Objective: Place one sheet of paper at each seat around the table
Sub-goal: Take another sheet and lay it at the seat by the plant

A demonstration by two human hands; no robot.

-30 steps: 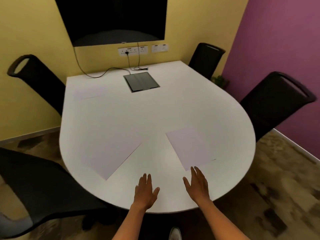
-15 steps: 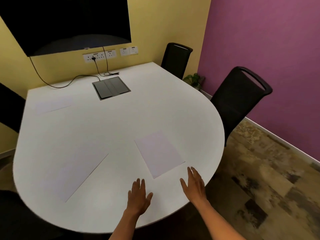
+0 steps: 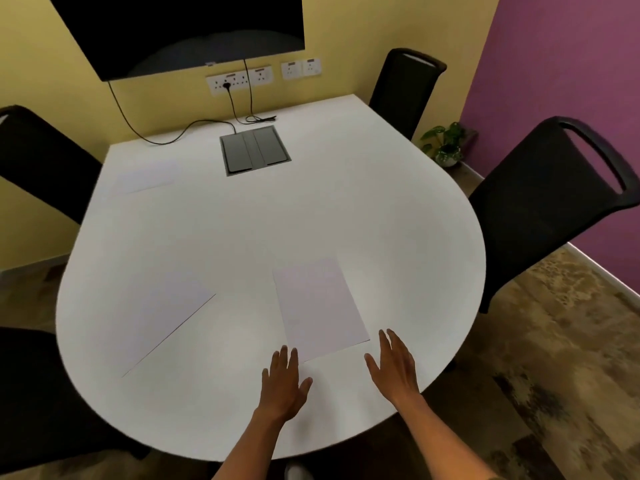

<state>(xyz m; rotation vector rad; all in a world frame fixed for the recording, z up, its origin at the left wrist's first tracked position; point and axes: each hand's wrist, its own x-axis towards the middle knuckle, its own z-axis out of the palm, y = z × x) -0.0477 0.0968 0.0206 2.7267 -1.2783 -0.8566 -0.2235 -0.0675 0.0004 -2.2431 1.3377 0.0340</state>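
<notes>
On table: nearest sheet lengthwise away from viewer.

Small mtg room. Yellow wall at back w/ dark screen mounted on it, row of white sockets just below, black cable trailing down. Purple wall on right. Mottled brown floor. Black chairs: back right, right, left, near left. Potted plant in the corner.
</notes>
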